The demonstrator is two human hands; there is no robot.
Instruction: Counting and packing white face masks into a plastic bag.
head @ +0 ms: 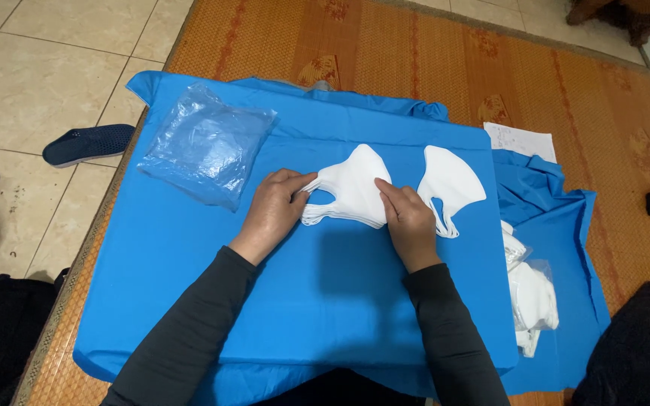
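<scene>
My left hand (276,207) pinches the ear-loop end of a stack of white face masks (351,188), fingers curled closed around its edge; my right hand (408,222) presses fingertips on the stack's other side, thumb tucked under. The stack lies mid-way across a blue cloth (325,293) spread over a woven orange mat (430,68). Another white mask (449,184) rests just beside my right hand, a clear plastic bag (205,143) lies to the left, and a dark shoe (88,143) sits on the tiled floor (31,75)

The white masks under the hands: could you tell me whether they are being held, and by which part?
Both hands grip the stack of white masks: the left hand at its left ear-loop end, the right hand pressing its right edge.
</scene>
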